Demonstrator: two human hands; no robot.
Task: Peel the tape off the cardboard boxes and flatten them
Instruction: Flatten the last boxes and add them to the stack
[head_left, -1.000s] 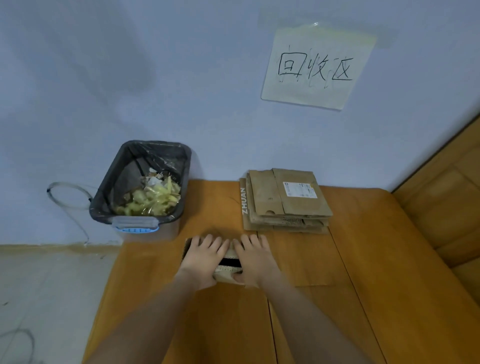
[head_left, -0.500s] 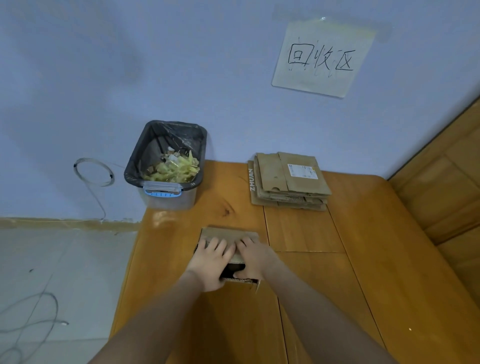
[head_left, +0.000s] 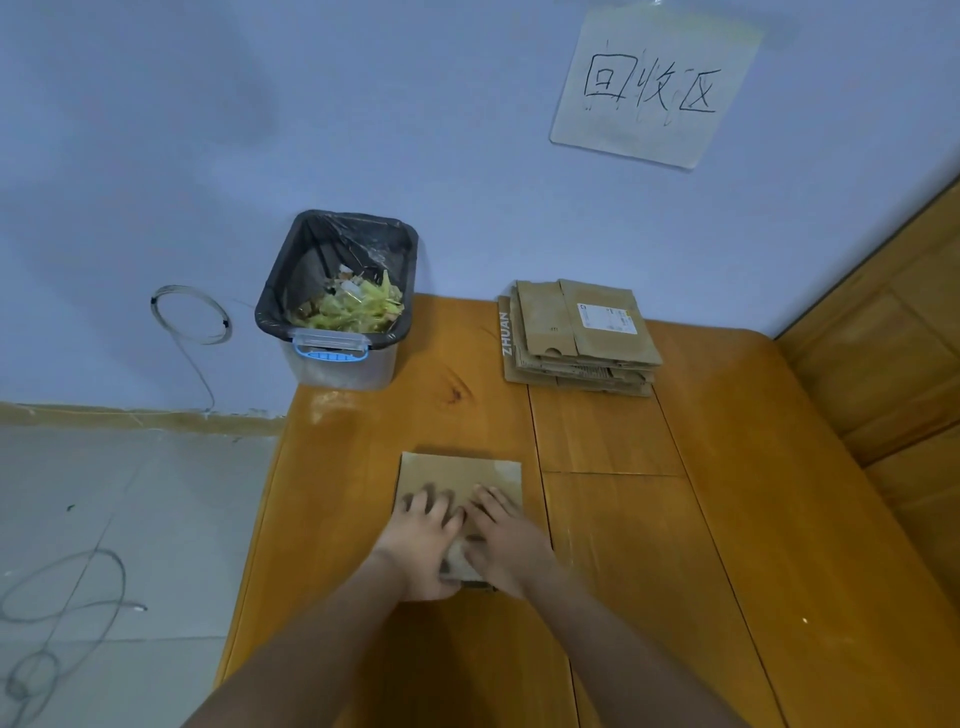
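A small brown cardboard box (head_left: 460, 470) lies nearly flat on the wooden table (head_left: 649, 519), in front of me. My left hand (head_left: 423, 543) and my right hand (head_left: 506, 540) lie side by side on its near half, fingers spread and pressing down. Both hands are blurred. Their palms hide the box's near edge. A stack of flattened cardboard boxes (head_left: 579, 338) sits at the table's far side, against the wall; the top one bears a white label.
A black-lined bin (head_left: 337, 296) with yellow-green tape scraps stands off the table's far left corner. A paper sign (head_left: 652, 85) hangs on the wall. Wooden panelling (head_left: 893, 332) borders the table at right. A wire loop (head_left: 192, 314) and tiled floor lie left.
The box has collapsed flatter under my hands; its dark open end no longer shows. The view has tilted down and nearer, and my hands have slid a little over the cardboard.
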